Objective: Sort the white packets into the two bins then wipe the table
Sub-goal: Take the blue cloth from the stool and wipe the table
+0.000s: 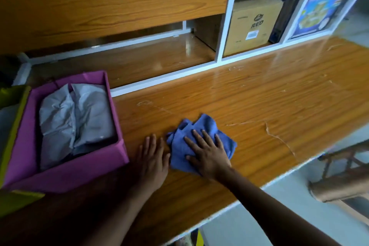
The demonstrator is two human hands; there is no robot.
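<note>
Both hands lie flat with straight fingers and grip nothing. The left hand rests palm down on the table. The right hand, just to its right, presses on a crumpled blue cloth. The table is scratched, wood-grained, and runs from near left to far right. A white shelf stands along its far side, with a cardboard box in one compartment. The pink bin sits on the table at left, near the left hand but apart from it. White packets lie inside it. A yellow bin, partly in view, stands against the pink bin's left side.
</note>
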